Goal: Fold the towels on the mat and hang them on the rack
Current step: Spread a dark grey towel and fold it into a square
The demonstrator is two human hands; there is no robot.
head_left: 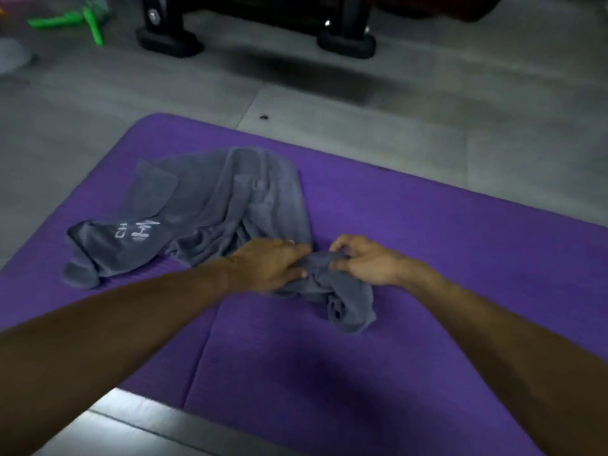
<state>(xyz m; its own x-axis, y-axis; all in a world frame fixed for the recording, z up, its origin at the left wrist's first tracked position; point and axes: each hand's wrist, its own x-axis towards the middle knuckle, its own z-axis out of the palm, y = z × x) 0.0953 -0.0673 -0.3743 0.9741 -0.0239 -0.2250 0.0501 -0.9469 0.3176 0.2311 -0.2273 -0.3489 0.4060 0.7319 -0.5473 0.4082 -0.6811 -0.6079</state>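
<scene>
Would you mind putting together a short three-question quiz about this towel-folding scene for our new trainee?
1. True or false: the grey towel lies neatly folded.
2. What colour is the mat: A green, B purple, C red?
3. Which hands hold towel cloth?

Key:
1. False: it is crumpled.
2. B.
3. Both: the left hand and right hand grip a bunched part near the mat's middle.

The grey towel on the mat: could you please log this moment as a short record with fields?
towel: grey towel, crumpled, unfolded, white lettering near its left end
surface: purple mat on a grey tiled floor
left hand: left hand grips the near bunched end
right hand: right hand pinches the same end
beyond mat: black stand feet, green plastic object
</scene>
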